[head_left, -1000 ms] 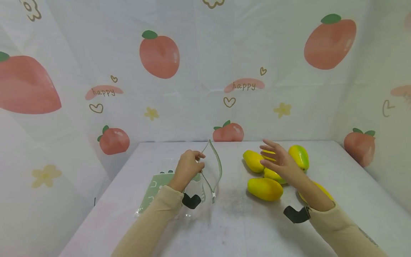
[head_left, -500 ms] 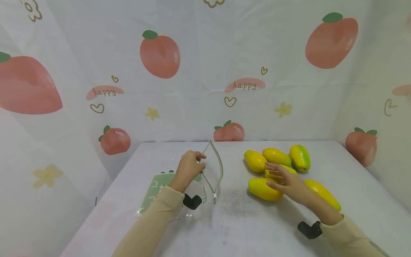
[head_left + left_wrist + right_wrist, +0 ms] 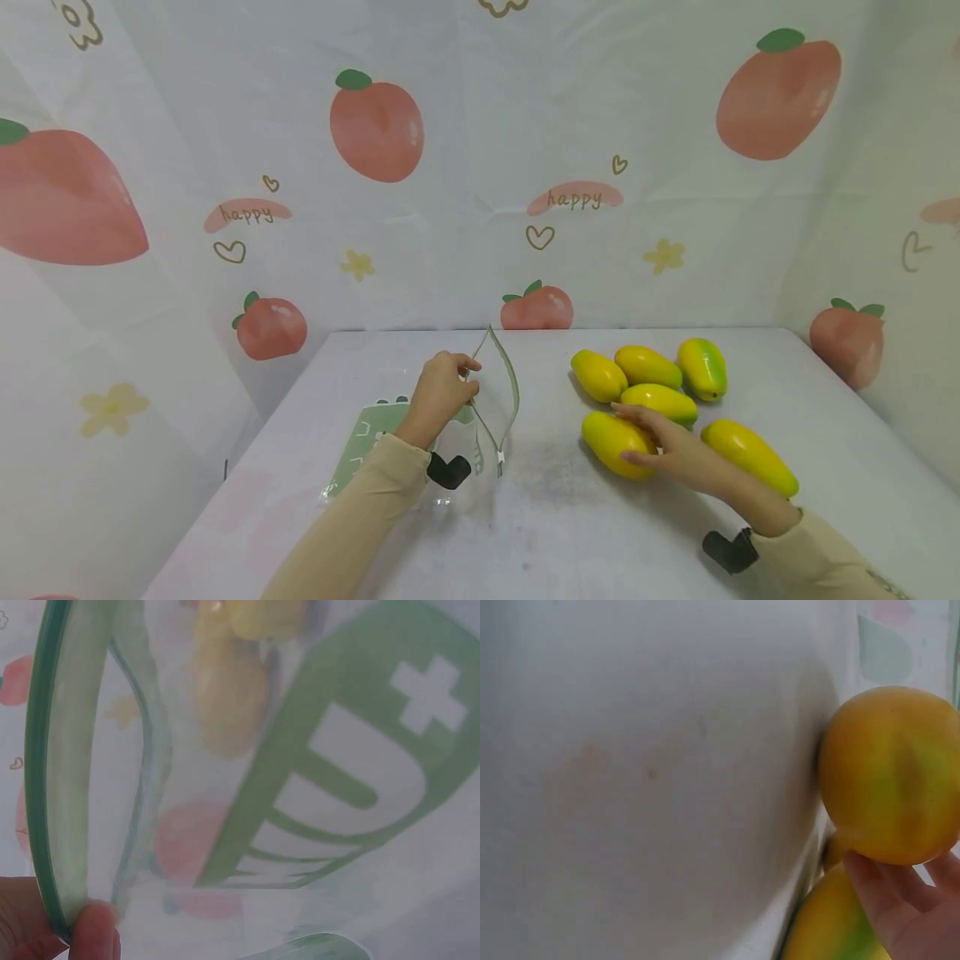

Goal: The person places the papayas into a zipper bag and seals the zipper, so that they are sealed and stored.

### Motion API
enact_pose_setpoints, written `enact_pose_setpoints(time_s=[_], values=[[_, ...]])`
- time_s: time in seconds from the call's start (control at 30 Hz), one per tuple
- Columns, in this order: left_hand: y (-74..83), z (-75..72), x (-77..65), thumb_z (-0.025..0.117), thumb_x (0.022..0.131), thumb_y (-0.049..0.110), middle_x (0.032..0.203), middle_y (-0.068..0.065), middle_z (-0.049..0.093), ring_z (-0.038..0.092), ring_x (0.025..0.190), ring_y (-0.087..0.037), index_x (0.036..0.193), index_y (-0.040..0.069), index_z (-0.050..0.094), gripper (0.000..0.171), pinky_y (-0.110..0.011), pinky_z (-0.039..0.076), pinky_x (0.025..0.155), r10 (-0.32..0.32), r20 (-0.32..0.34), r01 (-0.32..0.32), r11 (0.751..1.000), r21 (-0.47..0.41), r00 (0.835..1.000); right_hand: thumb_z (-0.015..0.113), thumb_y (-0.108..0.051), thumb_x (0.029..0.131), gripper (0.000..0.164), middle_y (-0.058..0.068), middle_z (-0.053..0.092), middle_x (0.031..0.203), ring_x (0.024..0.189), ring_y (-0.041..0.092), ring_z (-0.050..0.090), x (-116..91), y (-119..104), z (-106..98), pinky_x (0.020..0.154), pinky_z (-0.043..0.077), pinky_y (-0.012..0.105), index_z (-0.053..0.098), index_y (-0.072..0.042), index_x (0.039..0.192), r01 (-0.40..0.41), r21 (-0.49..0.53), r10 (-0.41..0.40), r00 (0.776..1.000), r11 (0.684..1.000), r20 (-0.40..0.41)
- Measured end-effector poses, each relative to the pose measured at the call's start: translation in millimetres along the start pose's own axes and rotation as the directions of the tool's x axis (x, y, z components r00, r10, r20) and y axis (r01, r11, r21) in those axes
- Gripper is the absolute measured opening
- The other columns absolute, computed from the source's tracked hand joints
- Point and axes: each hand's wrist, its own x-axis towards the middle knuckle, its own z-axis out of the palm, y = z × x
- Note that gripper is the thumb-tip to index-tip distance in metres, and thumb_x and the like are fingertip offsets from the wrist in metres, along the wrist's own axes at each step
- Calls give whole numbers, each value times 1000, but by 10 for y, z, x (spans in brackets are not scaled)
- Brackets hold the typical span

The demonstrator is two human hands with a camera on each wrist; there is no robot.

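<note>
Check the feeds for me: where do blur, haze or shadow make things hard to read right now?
Left wrist view: dim, the clear zip bag veiling the yellow fruits behind it; right wrist view: dim and soft, a shadow on the white table beside the gripped mango-like fruit; head view: brighter, with soft shadow below the right hand.

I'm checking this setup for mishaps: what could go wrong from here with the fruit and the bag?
The right hand grips a smooth, rounded yellow fruit, which might slip or roll. The left hand pinches one edge of the clear bag; the opposite edge, bowed with no hand on it, could fold inward. Another fruit lies close behind the gripped one and might get knocked.
</note>
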Motion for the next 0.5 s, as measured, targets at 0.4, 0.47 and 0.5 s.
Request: enact_pose_setpoints(time_s=[0.4, 0.47, 0.5], values=[[-1, 13, -1, 62, 77, -1, 94, -13, 59, 59, 51, -8, 101, 6, 74, 27, -21, 47, 55, 3, 3, -3, 1000, -6, 1000, 68, -39, 88, 79, 22, 32, 152, 136, 44, 33, -13, -64, 82, 107, 26, 68, 30, -8, 150, -134, 26, 129, 980, 991, 149], [0, 16, -2, 62, 77, 0, 94, -14, 60, 59, 51, -8, 101, 6, 74, 27, -21, 47, 56, 5, 3, -5, 1000, -4, 1000, 68, -40, 87, 80, 22, 33, 152, 136, 43, 34, -9, -71, 84, 107, 27, 67, 31, -8, 150, -131, 17, 127, 980, 991, 151], [2, 17, -2, 62, 77, 0, 95, -14, 60, 59, 51, -8, 101, 6, 74, 27, -21, 47, 56, 5, 3, -5, 1000, -3, 1000, 69, -40, 87, 80, 21, 34, 151, 135, 42, 36, -7, -72, 87, 107, 27, 67, 31, -7, 149, -123, 10, 120, 981, 992, 150]])
